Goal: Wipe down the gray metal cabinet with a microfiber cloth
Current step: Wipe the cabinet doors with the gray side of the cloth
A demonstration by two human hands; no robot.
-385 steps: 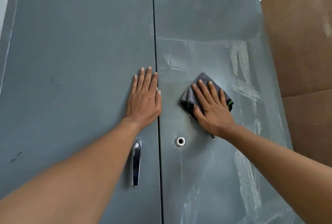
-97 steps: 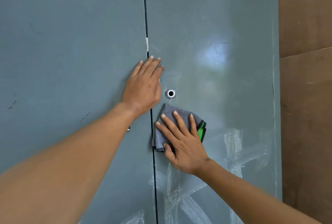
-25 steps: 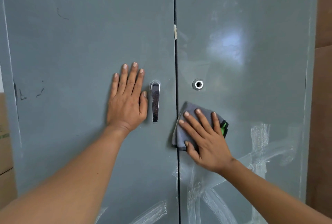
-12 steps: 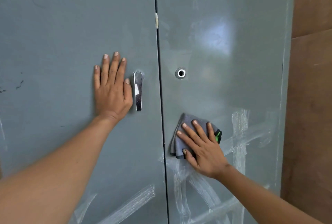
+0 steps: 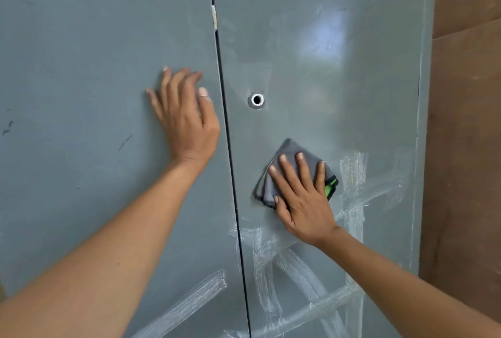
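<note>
1. Gray metal cabinet (image 5: 311, 39): we face its two closed doors, which fill the view.
2. Our right hand (image 5: 303, 202), fingers spread, presses the folded microfiber cloth (image 5: 287, 153) flat on the right door, at 5 o'clock from the round lock (image 5: 256, 99).
3. Our left hand (image 5: 187, 118) rests flat on the left door, fingers together.
4. White streaks (image 5: 295, 264) lie at 6 o'clock from the cloth.

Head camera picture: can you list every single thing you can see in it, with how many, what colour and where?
gray metal cabinet: one, two doors, fills the view
round silver keyhole ring: one, right door, near the seam
folded gray microfiber cloth with green edge: one, right door, under the right hand
white smeary streaks: several, low on both doors
brown board: one, right edge
left hand: one, flat on left door
right hand: one, presses the cloth
</note>
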